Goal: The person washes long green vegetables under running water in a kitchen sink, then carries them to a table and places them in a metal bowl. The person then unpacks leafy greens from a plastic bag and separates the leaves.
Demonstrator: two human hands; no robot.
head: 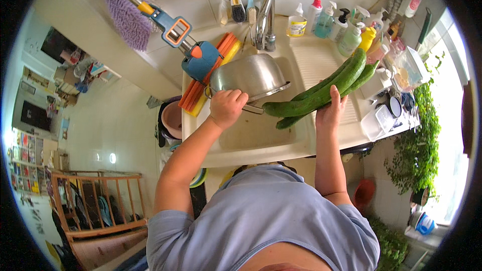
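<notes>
My left hand (228, 108) is closed on the side of a stainless steel pot (250, 75), which is tipped over the left part of the sink basin (252, 135). A metal handle sticks out to the right below that hand. Several long green cucumbers (320, 96) lie across my right hand (331, 111), with its thumb over them. They are held above the basin's right edge and the ribbed drainboard. The chrome faucet (266, 19) stands behind the pot.
A sponge mop head (205, 64) leans over the sink's left rim. Pump bottles (324, 20) line the back right, with plastic containers (377, 122) at the right edge. Brushes (237, 7) hang on the tiled wall. A pink bucket (172, 120) stands left of the sink.
</notes>
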